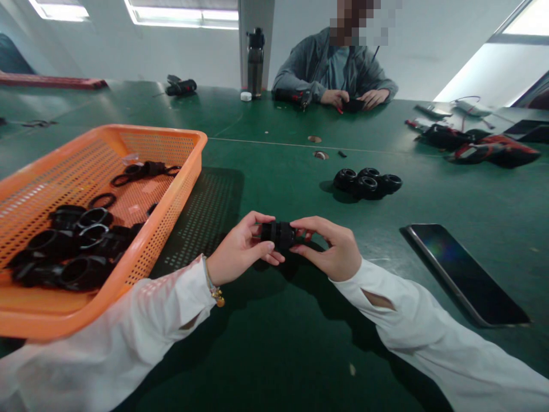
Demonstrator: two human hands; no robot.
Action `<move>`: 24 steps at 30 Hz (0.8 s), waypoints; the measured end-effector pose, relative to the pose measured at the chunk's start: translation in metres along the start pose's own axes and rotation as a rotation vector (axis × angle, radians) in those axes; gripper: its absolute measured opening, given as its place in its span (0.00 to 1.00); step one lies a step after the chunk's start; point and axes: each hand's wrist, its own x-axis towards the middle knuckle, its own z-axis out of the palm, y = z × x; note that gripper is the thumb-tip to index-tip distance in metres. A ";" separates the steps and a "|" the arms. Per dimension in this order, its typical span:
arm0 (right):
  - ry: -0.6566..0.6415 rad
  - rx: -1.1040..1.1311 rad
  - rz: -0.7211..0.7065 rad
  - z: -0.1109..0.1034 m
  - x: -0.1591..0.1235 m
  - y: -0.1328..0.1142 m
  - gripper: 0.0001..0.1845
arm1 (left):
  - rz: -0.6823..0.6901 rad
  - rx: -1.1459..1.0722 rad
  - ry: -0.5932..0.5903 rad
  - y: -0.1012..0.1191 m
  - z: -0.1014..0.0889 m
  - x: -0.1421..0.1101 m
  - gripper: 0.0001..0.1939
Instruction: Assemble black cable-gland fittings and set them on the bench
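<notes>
A black ribbed cylindrical part [278, 235] lies level between my two hands, just above the green table. My left hand [242, 246] grips its left end, thumb in front and fingers behind and below. At the other end, the thumb and fingers of my right hand [332, 245] are closed round the part. Its exact kind does not show. To the left stands an orange perforated basket [189, 166] with several black ring-shaped fittings [86, 273] and loose black rings [102, 200] in it. Beyond my right hand, several black round parts [368, 184] sit clustered together.
A smartphone [465, 272] lies at the right. Across the table a person [330, 68] handles a dark object, near a dark power tool [291, 97] and a bottle [255, 63]. Red and black items [484, 146] lie far right; another dark tool [180, 86] lies at the back.
</notes>
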 end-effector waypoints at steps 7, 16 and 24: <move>-0.018 -0.028 0.022 -0.001 0.000 0.001 0.12 | 0.004 -0.007 -0.005 0.000 0.000 0.000 0.18; -0.032 -0.029 0.051 -0.002 0.000 0.000 0.12 | 0.007 -0.004 -0.004 0.000 -0.001 0.000 0.19; -0.028 -0.018 0.045 -0.001 0.000 0.001 0.13 | 0.007 -0.002 -0.002 0.000 -0.001 -0.001 0.18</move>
